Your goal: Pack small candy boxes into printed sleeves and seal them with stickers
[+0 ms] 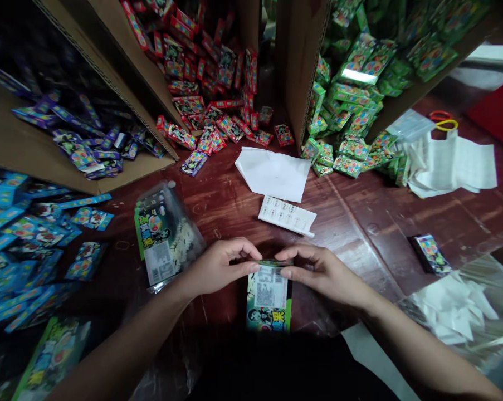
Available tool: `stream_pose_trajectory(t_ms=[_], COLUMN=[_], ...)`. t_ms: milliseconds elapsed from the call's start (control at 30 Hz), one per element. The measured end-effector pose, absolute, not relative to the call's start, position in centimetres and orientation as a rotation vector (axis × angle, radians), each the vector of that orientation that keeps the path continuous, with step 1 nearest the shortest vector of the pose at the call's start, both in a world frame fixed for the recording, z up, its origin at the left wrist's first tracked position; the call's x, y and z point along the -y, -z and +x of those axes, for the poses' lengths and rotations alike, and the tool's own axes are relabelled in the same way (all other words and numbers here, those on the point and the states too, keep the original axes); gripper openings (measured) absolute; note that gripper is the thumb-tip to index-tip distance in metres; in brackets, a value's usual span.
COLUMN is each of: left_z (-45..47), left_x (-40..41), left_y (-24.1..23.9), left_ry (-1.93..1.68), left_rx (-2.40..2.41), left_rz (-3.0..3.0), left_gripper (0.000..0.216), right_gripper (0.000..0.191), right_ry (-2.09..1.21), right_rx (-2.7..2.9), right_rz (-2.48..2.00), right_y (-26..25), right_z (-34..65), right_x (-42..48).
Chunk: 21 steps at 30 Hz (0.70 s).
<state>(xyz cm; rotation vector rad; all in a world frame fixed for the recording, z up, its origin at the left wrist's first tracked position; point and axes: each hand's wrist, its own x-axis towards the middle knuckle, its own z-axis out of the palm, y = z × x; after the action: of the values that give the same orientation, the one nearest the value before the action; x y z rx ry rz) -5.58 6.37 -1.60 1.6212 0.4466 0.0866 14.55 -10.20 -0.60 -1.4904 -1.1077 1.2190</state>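
In the head view, my left hand [230, 262] and my right hand [318, 270] pinch the two ends of the far edge of a green and black printed candy bag [269, 313]. A white barcode label [272, 287] sits on its face, and the printing is upside down or turned relative to the label. The bag's near end meets my dark clothing. To the left of my left hand lies another printed bag [159, 239] in clear plastic, also labelled. Just beyond my hands rests a white sticker sheet [287, 216] with rows of round marks.
Open cartons spill purple boxes [78, 147], red boxes [230, 128] and green boxes [355, 150]. Blue boxes [34, 228] are heaped at left. White paper [276, 172] lies mid-table. At right are a single small box [430, 253], a face mask [452, 164] and paper scraps [454, 306].
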Motion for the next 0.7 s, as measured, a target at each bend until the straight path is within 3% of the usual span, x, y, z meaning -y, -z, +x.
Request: stream_pose_trajectory(t_ms=[133, 300, 467, 700], left_z=[-4.8, -4.5, -4.3, -3.1], left_x=[-6.1, -6.0, -6.2, -6.6], left_y=[2.0, 2.3, 2.0, 1.2], left_ry=[-0.057, -0.082, -0.14, -0.157], left_rx=[-0.455, -0.466, -0.305, -0.251], left_rz=[1.574, 1.534, 1.717, 1.887], left_gripper=[0.018, 0.022, 0.012, 0.01], right_gripper=[0.025, 0.02, 0.012, 0.019], right_ry=[-1.331, -1.113, -1.007, -0.88], right_rx=[0.895, 1.041, 1.18, 1.369], right_rz=[-1.543, -1.674, -1.578, -1.647], right_y=[0.7, 1.6, 1.5, 0.3], right_z=[15.3, 15.3, 14.9, 16.6], right_x=[10.0, 10.5, 11.6, 11.2])
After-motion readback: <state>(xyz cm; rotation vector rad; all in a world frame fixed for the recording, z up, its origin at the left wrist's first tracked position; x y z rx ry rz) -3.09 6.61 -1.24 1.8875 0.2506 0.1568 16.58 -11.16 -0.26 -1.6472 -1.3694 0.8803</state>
